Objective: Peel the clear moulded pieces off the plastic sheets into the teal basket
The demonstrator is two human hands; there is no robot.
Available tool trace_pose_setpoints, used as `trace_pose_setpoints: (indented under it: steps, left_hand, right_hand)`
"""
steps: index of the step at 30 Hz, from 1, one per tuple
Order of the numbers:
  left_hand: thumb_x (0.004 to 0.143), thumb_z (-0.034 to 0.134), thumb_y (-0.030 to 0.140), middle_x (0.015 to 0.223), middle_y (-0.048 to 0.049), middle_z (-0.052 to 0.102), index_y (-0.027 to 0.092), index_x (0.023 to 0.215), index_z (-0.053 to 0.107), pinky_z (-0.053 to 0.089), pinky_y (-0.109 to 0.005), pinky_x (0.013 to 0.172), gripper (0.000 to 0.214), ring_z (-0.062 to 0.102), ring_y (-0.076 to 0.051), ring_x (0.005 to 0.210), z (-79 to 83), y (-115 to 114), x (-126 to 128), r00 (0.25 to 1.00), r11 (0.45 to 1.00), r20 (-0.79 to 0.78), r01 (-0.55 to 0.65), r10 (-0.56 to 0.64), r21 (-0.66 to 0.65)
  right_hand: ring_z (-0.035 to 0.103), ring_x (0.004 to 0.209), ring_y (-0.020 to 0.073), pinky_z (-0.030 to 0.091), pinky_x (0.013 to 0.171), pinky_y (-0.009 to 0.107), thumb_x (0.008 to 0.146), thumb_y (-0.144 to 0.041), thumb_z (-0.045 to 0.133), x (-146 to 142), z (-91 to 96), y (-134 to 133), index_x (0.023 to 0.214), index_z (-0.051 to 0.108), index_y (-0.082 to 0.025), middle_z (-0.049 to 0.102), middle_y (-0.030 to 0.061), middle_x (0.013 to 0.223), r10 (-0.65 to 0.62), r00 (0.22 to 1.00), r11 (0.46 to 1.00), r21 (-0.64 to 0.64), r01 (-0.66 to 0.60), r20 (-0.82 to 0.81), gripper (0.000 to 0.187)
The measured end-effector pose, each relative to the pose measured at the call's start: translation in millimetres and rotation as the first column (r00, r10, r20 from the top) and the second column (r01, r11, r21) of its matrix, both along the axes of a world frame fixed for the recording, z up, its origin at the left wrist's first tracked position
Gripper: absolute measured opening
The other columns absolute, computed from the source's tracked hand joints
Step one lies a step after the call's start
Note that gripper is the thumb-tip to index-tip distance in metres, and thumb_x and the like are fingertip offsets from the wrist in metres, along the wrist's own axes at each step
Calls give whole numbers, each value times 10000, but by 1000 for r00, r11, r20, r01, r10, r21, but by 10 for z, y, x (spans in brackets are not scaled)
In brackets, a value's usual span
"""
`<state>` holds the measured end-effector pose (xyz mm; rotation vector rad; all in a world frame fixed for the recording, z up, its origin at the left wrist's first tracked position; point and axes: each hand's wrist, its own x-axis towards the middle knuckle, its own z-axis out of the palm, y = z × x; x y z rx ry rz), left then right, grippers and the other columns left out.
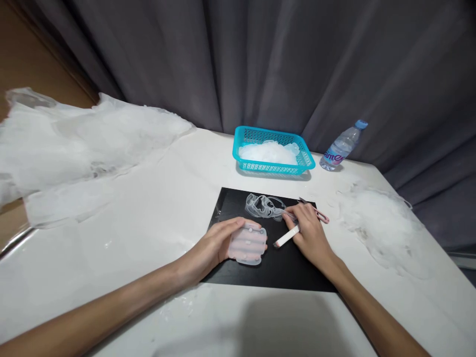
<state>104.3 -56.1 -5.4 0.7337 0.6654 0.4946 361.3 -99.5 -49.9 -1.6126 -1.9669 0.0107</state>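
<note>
My left hand [223, 238] is closed around the edges of a translucent ribbed plastic or silicone piece [248, 244], holding it tilted above a black mat [238, 275]. To its right, my right hand [307, 230] grips a slim white tool [288, 236] whose dark end points toward the lower left. The fingertips of that hand also meet a tangle of clear curled trimmings [262, 206] on the mat; whether they pinch a strand I cannot tell. A pink-handled tool with a pointed metal tip [323, 216] lies behind my right hand, partly covered by it.
A turquoise basket [275, 168] at the back holds whitish translucent pieces. Beside it stands a water bottle [340, 148]. A large heap of translucent plastic [74, 139] covers the table's [178, 188] left side; a smaller pile [383, 223] lies right. A grey curtain [260, 59] hangs behind.
</note>
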Motion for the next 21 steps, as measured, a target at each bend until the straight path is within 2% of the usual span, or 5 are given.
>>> trace_pose_setpoints:
  steps: [14, 21]
  left_hand:
    - [1060, 509, 348, 1156, -242, 771, 75, 1154, 707, 633, -476, 921, 350, 775, -342, 1038, 6, -16, 21, 999, 1000, 36, 17, -17, 1]
    - [1065, 493, 353, 1170, -245, 767, 73, 1181, 697, 629, -468, 929, 365, 767, -356, 1072, -2, -5, 10, 1000, 999, -13, 26, -26, 29]
  right_hand:
    - [554, 900, 261, 455, 833, 399, 1058, -223, 518, -2, 6, -2, 1002, 604, -213, 658, 71, 935, 16, 1000, 1000, -5, -16, -19, 103]
    - [553, 900, 261, 459, 818, 395, 1055, -219, 526, 0, -6, -6, 1001, 591, -215, 652, 69, 934, 22, 999, 1000, -4, -22, -33, 85]
